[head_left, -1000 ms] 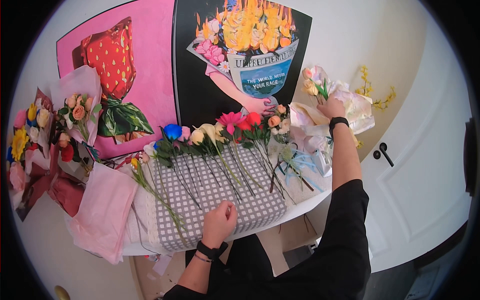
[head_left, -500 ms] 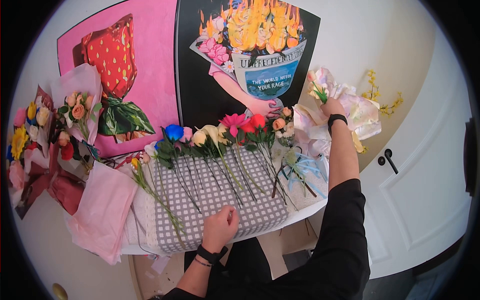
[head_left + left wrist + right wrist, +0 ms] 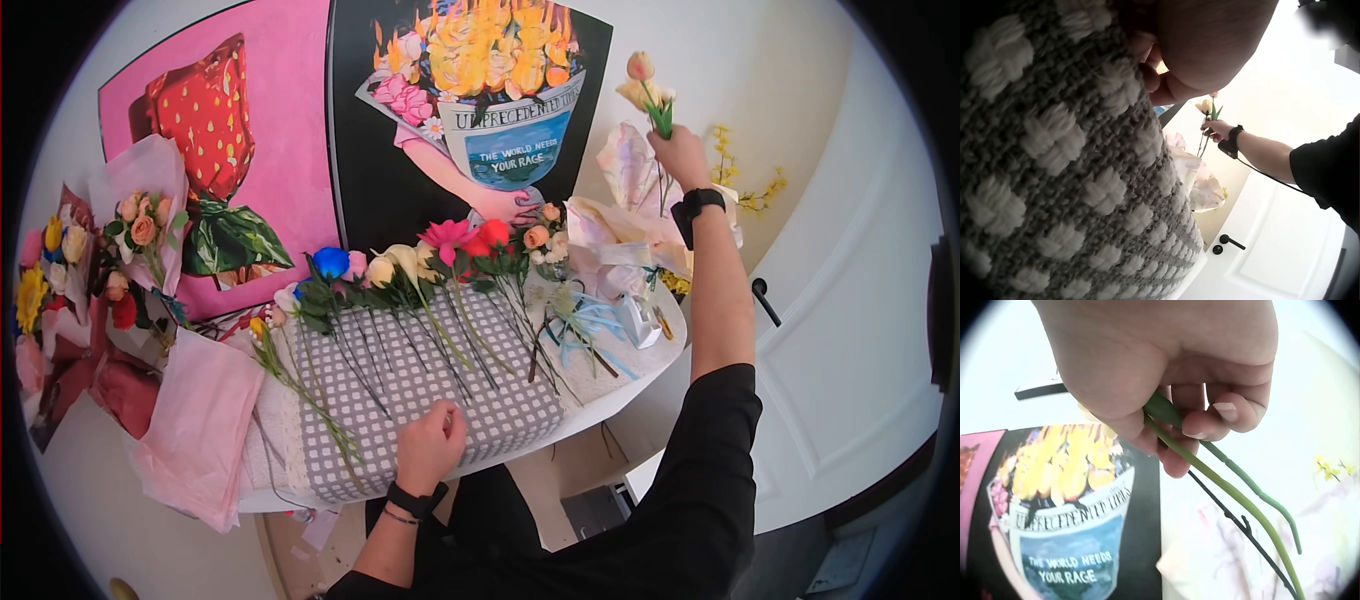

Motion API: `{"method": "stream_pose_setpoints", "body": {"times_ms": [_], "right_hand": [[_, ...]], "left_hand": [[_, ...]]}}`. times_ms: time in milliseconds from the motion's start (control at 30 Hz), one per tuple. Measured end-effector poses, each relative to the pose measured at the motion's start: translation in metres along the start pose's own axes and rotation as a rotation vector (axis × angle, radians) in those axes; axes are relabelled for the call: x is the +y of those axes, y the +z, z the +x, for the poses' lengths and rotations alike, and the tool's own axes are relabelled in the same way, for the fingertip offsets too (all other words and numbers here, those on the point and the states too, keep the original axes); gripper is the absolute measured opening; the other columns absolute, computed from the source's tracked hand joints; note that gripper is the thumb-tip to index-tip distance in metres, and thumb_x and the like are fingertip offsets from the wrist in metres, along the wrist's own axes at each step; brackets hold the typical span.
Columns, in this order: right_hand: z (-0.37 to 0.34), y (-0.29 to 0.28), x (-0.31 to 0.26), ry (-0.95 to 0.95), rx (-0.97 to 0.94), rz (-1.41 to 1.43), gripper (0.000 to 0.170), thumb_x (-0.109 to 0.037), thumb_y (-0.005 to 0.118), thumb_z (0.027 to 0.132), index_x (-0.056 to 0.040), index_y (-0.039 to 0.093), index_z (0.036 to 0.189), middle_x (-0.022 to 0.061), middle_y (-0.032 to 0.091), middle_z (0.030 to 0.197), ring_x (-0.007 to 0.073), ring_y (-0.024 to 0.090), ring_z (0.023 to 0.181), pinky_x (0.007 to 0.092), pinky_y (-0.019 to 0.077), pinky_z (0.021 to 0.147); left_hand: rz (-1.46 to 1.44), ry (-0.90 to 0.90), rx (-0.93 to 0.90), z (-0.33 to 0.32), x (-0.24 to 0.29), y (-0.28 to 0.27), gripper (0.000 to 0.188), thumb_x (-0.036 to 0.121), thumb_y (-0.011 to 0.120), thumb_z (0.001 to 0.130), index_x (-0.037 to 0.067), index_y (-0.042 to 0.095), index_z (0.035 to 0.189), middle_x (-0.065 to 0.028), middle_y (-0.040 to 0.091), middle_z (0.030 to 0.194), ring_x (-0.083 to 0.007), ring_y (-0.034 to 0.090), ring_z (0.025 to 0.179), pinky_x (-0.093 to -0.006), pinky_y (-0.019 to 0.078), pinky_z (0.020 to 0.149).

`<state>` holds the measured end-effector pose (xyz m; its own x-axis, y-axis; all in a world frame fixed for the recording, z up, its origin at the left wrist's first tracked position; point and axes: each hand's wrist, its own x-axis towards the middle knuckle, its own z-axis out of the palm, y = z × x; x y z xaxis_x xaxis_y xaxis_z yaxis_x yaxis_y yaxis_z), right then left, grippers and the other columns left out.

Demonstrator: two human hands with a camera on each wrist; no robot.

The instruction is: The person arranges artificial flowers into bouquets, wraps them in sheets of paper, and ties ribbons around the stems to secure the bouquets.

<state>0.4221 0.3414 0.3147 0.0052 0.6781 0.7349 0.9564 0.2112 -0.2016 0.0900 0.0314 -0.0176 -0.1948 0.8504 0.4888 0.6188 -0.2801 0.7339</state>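
Note:
My right hand (image 3: pixel 682 155) is raised above the right end of the table and pinches a few flowers by their upper stems. Among them are a pinkish-yellow tulip (image 3: pixel 640 66) and a cream bloom (image 3: pixel 632 93). Green stems (image 3: pixel 1241 497) and a thin dark one slant down from the fingers in the right wrist view. Pearly wrapping paper (image 3: pixel 615 225) stands just below that hand. My left hand (image 3: pixel 430 440) rests, fingers loosely curled and holding nothing, on the grey-and-white checked cloth (image 3: pixel 480 420) at the table's front.
Single flowers, including a blue rose (image 3: pixel 331 263) and a pink bloom (image 3: pixel 447 240), lie in a row across the cloth. Pink paper (image 3: pixel 200 420) and wrapped bouquets (image 3: pixel 140 230) are at left. Blue ribbons (image 3: pixel 597 322) and a white box (image 3: pixel 636 322) sit right. Two paintings (image 3: pixel 520 165) stand behind.
My right hand has lifted the tulip and cream bloom up out of the pearly paper. The head view has shifted slightly; my left hand stays on the cloth.

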Motion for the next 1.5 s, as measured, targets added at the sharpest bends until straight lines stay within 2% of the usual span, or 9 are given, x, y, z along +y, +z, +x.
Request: {"method": "stream_pose_setpoints", "body": {"times_ms": [267,400,600,700,933,1000,1167,1367,1500], "right_hand": [[-0.052,-0.108,-0.089,-0.086,0.031,0.474,0.033,-0.037,0.064,0.086,-0.0058,0.073,0.085,0.0036,0.063,0.06,0.013,0.059,0.057,0.0285,0.0451,0.058],[-0.14,-0.111,-0.138,-0.056,-0.332,0.931,0.024,-0.029,0.061,0.092,-0.0073,0.071,0.088,-0.004,0.055,0.056,0.0023,0.044,0.049,0.0219,0.0301,0.047],[-0.289,-0.03,-0.2,0.122,-0.9,1.486,0.015,-0.015,0.065,0.092,-0.0018,0.065,0.084,0.0021,0.063,0.069,0.0058,0.049,0.043,0.0202,0.0333,0.041],[-0.343,-0.006,-0.239,0.231,-1.024,1.65,0.014,-0.012,0.066,0.091,-0.0011,0.063,0.083,0.0051,0.065,0.073,0.0062,0.051,0.046,0.0205,0.0367,0.043],[-0.389,0.008,-0.282,0.22,-1.263,1.612,0.009,-0.006,0.066,0.09,0.0021,0.064,0.09,0.0041,0.064,0.078,0.0067,0.056,0.052,0.0207,0.0461,0.05],[-0.399,0.013,-0.284,0.161,-1.272,1.593,0.01,-0.006,0.066,0.089,0.0019,0.065,0.095,0.002,0.062,0.075,0.0064,0.056,0.054,0.0212,0.0463,0.051],[-0.427,0.019,-0.275,0.189,-1.266,1.677,0.033,-0.006,0.069,0.089,0.0001,0.058,0.12,-0.0005,0.063,0.089,0.0036,0.058,0.072,0.0186,0.0462,0.058],[-0.468,0.034,-0.25,0.251,-1.095,1.66,0.027,-0.005,0.07,0.089,0.0001,0.062,0.114,0.0034,0.065,0.09,0.009,0.063,0.081,0.0242,0.0518,0.074],[-0.487,0.038,-0.246,0.152,-0.842,1.522,0.016,-0.004,0.071,0.086,0.0021,0.068,0.1,0.0059,0.068,0.09,0.0114,0.065,0.078,0.025,0.0523,0.071]], "left_hand": [[-0.02,0.022,0.006,-0.002,-0.004,0.001,0.006,0.014,0.064,0.089,0.007,0.063,0.087,-0.008,0.057,0.054,-0.0267,0.059,0.047,-0.0368,0.0432,0.046],[-0.071,-0.103,-0.088,-0.001,-0.002,-0.006,0.015,0.017,0.064,0.091,0.006,0.064,0.101,-0.0084,0.066,0.072,-0.0201,0.065,0.063,-0.0329,0.0464,0.055],[-0.928,-0.144,-0.088,-0.011,0.022,-0.043,0.038,0.021,0.058,0.099,0.0,0.045,0.129,-0.0068,0.062,0.106,-0.0117,0.06,0.09,-0.0292,0.0493,0.074],[-0.942,-0.242,-0.412,-0.032,0.052,-0.081,0.032,0.022,0.046,0.104,0.0,0.046,0.128,-0.0079,0.063,0.101,-0.0141,0.062,0.085,-0.0268,0.0489,0.075],[-1.085,-0.453,-0.397,-0.08,0.024,-0.1,0.024,0.022,0.042,0.106,0.001,0.054,0.104,0.0032,0.044,0.068,-0.0057,0.041,0.058,-0.023,0.0352,0.054],[-1.036,-0.494,-0.336,-0.09,0.022,-0.099,0.023,0.021,0.042,0.106,0.001,0.055,0.106,0.0054,0.036,0.066,-0.0042,0.032,0.055,-0.0226,0.03,0.051],[-0.528,-0.202,0.005,-0.102,0.006,-0.094,0.02,0.018,0.048,0.104,0.001,0.06,0.1,0.0017,0.053,0.069,-0.0082,0.048,0.056,-0.0257,0.0381,0.052],[-0.169,-0.194,-0.093,-0.106,0.004,-0.105,0.015,0.012,0.056,0.097,-0.001,0.06,0.101,-0.0213,0.063,0.08,-0.0371,0.064,0.072,-0.0382,0.0475,0.059],[-0.217,-0.152,0.024,-0.106,0.006,-0.097,0.013,0.012,0.057,0.096,-0.001,0.06,0.096,-0.0209,0.061,0.078,-0.039,0.062,0.071,-0.0395,0.0467,0.058]]}}
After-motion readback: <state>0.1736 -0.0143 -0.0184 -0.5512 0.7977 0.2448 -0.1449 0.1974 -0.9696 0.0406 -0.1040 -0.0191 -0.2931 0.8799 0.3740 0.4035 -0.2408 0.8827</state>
